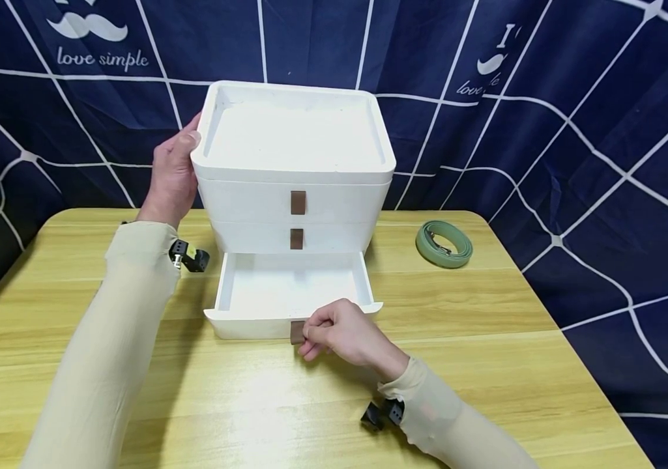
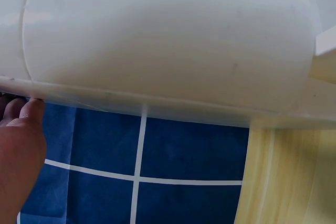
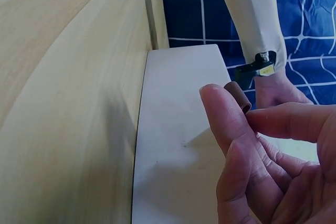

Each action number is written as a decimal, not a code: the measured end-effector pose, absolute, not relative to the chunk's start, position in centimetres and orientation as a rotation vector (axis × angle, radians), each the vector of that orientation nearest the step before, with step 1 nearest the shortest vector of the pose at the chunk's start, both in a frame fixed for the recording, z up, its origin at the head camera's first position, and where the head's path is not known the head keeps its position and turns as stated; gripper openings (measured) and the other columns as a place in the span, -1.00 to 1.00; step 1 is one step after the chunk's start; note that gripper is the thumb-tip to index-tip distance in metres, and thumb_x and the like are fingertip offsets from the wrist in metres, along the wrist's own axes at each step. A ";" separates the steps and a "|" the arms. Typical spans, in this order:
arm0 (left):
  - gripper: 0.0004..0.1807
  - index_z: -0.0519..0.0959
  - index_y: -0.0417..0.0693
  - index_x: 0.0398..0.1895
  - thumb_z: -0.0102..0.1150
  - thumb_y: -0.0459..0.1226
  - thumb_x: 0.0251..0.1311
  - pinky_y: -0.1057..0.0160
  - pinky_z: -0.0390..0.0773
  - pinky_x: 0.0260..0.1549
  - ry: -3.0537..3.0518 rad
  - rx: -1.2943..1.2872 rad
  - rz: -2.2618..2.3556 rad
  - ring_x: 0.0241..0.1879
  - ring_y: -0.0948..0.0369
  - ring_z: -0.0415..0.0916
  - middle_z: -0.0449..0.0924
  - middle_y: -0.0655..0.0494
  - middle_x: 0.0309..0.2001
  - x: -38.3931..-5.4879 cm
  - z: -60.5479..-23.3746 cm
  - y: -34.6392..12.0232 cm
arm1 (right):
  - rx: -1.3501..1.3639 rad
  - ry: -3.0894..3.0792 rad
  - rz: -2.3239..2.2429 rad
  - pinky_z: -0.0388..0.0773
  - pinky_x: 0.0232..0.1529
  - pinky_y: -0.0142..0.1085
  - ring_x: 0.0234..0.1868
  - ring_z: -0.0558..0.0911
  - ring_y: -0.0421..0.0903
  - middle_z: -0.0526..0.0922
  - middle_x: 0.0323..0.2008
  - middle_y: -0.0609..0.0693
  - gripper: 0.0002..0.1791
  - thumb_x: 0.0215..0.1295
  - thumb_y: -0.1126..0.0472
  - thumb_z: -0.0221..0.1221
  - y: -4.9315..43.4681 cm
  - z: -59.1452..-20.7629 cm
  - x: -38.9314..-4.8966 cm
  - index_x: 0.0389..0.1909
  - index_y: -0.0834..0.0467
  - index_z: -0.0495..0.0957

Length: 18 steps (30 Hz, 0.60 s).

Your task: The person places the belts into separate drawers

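A white drawer cabinet point(image 1: 292, 133) stands on the table, its bottom drawer point(image 1: 246, 329) pulled out and bare inside. Brown pull tabs mark the drawer fronts. My left hand point(image 1: 174, 166) holds the cabinet's upper left side, the thumb by the rim and the other fingers partly hidden behind it; in the left wrist view the fingertips point(image 2: 34, 109) touch the cabinet's edge. With thumb and forefinger my right hand point(image 1: 348, 332) pinches the bottom drawer's brown pull tab point(image 3: 238, 97), the remaining fingers curled below.
A coiled green strap point(image 1: 444, 244) with metal clips lies right of the cabinet on the wooden table point(image 1: 457, 339). Behind and along the sides hangs a dark blue curtain point(image 1: 545, 150) with white lines. Small black devices point(image 1: 189, 255) are worn on both wrists.
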<state>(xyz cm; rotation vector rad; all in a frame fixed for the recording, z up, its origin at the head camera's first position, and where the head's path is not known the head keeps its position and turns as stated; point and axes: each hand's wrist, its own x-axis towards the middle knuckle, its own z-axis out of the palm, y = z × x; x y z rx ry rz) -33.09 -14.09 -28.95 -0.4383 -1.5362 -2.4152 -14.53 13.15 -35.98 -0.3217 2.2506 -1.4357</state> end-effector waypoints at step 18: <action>-0.47 0.45 -0.16 0.33 -0.08 -0.30 0.28 0.34 0.30 0.23 -1.548 -0.442 -2.395 0.33 0.22 0.27 0.39 0.08 0.35 -33.1 -29.0 -14.0 | -0.334 2.218 -1.463 0.65 -0.26 -0.10 -0.45 0.73 -0.01 0.72 -0.48 0.08 -0.82 0.34 0.38 0.09 13.3 -36.1 -14.0 -0.35 0.34 0.66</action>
